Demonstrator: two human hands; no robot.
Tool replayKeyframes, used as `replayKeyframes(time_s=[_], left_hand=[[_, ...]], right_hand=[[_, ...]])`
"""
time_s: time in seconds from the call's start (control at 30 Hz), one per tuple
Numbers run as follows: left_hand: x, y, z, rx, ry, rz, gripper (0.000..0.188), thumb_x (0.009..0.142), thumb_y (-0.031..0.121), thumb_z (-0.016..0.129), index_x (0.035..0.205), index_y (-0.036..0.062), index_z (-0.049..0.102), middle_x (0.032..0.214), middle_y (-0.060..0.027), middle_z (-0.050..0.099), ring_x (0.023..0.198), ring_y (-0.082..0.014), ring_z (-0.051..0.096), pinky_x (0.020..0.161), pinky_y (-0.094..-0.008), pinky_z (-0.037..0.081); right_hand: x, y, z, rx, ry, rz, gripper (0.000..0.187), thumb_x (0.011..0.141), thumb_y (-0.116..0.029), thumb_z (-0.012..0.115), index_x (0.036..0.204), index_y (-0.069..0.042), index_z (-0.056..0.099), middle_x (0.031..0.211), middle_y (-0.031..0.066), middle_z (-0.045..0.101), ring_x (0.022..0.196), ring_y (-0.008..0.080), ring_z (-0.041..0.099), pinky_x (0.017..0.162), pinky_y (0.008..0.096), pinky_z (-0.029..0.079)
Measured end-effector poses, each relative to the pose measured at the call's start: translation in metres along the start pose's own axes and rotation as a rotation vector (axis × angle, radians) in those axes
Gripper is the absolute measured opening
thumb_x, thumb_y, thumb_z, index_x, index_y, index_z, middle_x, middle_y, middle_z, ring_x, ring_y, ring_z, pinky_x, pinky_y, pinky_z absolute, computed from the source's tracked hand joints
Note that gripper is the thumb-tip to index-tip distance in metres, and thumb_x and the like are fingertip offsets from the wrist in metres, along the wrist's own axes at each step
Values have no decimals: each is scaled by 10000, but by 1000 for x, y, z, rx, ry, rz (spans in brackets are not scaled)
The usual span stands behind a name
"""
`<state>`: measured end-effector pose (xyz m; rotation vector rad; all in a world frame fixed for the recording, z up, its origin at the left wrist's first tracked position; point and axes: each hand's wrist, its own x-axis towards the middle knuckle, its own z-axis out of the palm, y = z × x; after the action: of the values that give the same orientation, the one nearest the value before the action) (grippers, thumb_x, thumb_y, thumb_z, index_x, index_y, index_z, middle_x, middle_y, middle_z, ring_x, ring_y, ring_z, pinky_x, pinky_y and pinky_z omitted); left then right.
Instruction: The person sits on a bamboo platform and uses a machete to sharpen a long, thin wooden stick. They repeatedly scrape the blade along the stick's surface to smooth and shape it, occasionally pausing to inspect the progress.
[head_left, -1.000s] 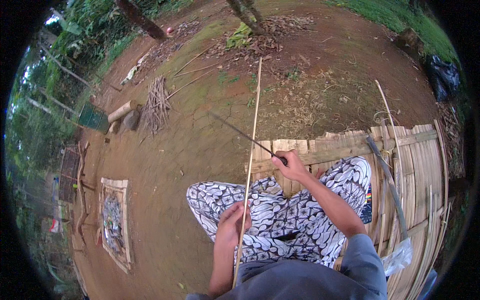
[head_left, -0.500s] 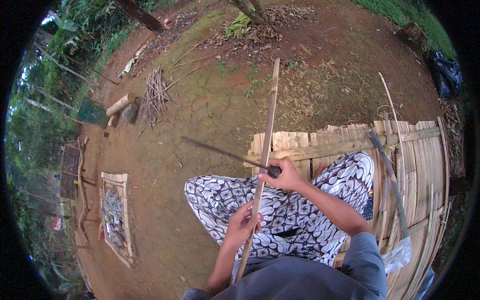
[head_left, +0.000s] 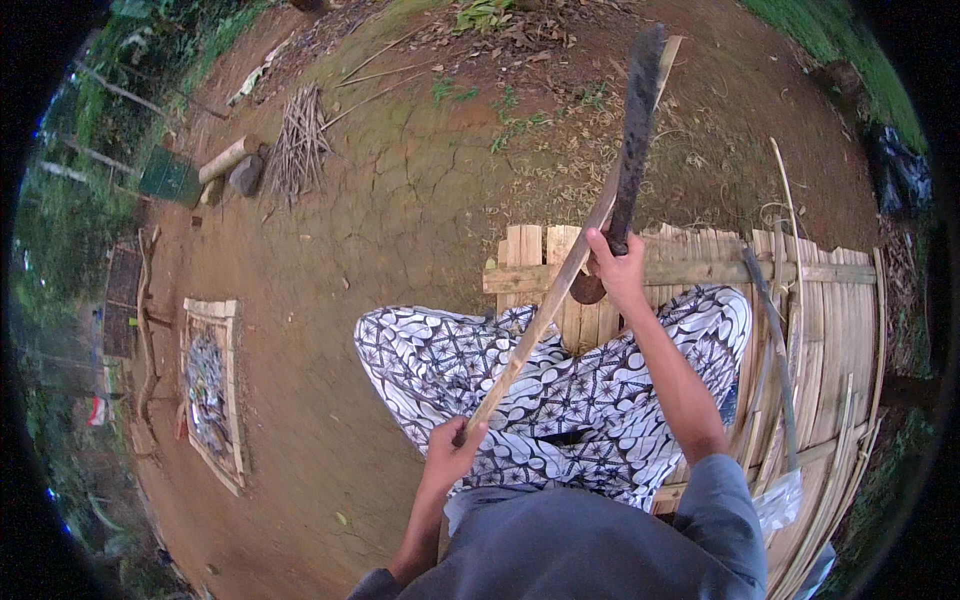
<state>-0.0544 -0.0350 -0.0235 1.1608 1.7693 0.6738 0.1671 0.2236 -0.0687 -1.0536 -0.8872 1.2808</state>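
A long bamboo strip [head_left: 535, 333] slants across my lap, rising from lower left to upper right. My left hand [head_left: 453, 450] is closed around its near end. In my right hand [head_left: 620, 270] is a machete [head_left: 637, 130], its long dark blade pointing away from me. The wooden handle's rounded butt shows below my fist. Past my right hand, the blade overlaps the far part of the strip; I cannot tell whether they touch. My right thumb lies close to the strip's edge. Patterned black-and-white cloth [head_left: 570, 400] covers my crossed legs.
I sit on a bamboo-slat platform [head_left: 835, 320]. On its right side lie a grey pole [head_left: 772, 320], thin bamboo strips and a clear plastic bag [head_left: 780, 500]. Bamboo shavings litter the ground ahead. A stick pile [head_left: 300, 140] and a wood-framed pit [head_left: 238, 400] are at left.
The machete has swung from pointing left to pointing away from me. The strip's far end has tilted right, and my left hand now grips nearer its lower end.
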Motion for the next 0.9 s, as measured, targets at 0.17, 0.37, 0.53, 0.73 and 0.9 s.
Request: replayKeyframes(time_s=[0.17, 0.37, 0.53, 0.73, 0.9], left_hand=[[16, 16, 21, -212, -74, -20, 353, 953, 268, 476, 732, -6, 498, 565, 39, 390, 519, -67, 308, 454, -273, 282], [29, 48, 32, -541, -249, -197, 509, 951, 504, 356, 735, 57, 467, 570, 35, 339, 467, -68, 284, 428, -234, 223], [39, 67, 16, -407, -124, -276, 546, 957, 500, 325, 703, 42, 481, 541, 18, 368, 465, -87, 325, 441, -250, 265], [40, 59, 7, -553, -115, -398, 530, 960, 483, 333, 748, 30, 510, 530, 6, 387, 457, -98, 351, 445, -253, 280], [36, 63, -4, -488, -70, -395, 512, 960, 481, 341, 731, 47, 487, 527, 29, 354, 414, -75, 293, 395, -249, 211]], right_hand=[[-6, 18, 1, 219, -145, 78, 236, 906, -233, 583, 802, -22, 558, 533, -38, 464, 404, 52, 411, 374, 220, 310], [-22, 32, 7, -235, -321, -129, 246, 878, -245, 578, 838, -4, 601, 564, -12, 492, 500, 52, 452, 458, 238, 362], [-41, 13, 11, -523, -573, -526, 336, 813, -329, 594, 827, 7, 598, 600, 101, 578, 538, 229, 579, 513, 328, 446], [-53, -7, 25, -799, -795, -1065, 457, 763, -518, 578, 716, -63, 576, 533, 88, 509, 517, 264, 571, 492, 384, 446], [-43, 12, 16, -998, -706, -721, 435, 770, -486, 593, 732, -53, 606, 604, 141, 593, 553, 308, 595, 513, 390, 462]])
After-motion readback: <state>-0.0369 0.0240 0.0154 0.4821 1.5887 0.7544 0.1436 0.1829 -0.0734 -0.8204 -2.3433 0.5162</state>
